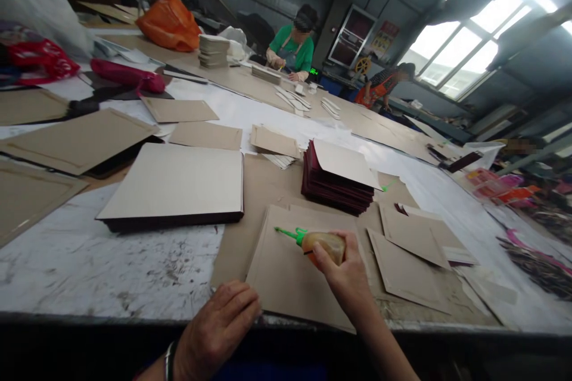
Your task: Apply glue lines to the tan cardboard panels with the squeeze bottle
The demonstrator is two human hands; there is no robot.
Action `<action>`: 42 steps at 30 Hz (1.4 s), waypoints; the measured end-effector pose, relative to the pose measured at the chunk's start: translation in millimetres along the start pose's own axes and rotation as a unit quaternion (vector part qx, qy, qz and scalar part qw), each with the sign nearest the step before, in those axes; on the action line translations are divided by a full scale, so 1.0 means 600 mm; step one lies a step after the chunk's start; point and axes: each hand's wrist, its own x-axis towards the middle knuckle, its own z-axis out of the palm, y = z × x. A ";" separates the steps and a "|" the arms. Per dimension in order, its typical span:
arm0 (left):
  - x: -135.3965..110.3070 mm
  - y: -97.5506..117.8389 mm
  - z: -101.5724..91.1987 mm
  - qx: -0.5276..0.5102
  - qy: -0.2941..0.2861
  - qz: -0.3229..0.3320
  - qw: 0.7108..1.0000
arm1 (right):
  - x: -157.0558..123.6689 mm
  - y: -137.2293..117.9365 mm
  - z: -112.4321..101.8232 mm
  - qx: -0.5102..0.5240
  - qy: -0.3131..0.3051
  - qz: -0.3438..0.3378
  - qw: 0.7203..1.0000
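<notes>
My right hand (346, 271) is closed round a small glue bottle (324, 244) with a green nozzle, whose tip rests near the top left corner of a brown cardboard sheet (286, 274). That sheet lies at the table's near edge. My left hand (218, 324) presses on the sheet's near left corner, fingers curled down onto it. A bracelet shows on my left wrist.
A stack of dark red covers (335, 184) stands beyond the sheet, a large grey board stack (174, 184) to the left, loose brown pieces (411, 250) to the right. Two other people (292, 50) work at the far end of the long table (89, 268).
</notes>
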 end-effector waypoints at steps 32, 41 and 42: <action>-0.019 -0.007 0.001 0.008 -0.014 0.026 1.000 | -0.026 -0.027 -0.029 -0.035 -0.090 -0.033 0.995; -0.016 -0.002 0.000 0.015 -0.008 0.021 1.000 | -0.069 -0.032 -0.049 -0.039 -0.128 0.015 0.991; -0.016 -0.002 0.000 0.018 -0.012 0.023 1.000 | -0.074 -0.032 -0.051 -0.039 -0.131 0.020 0.990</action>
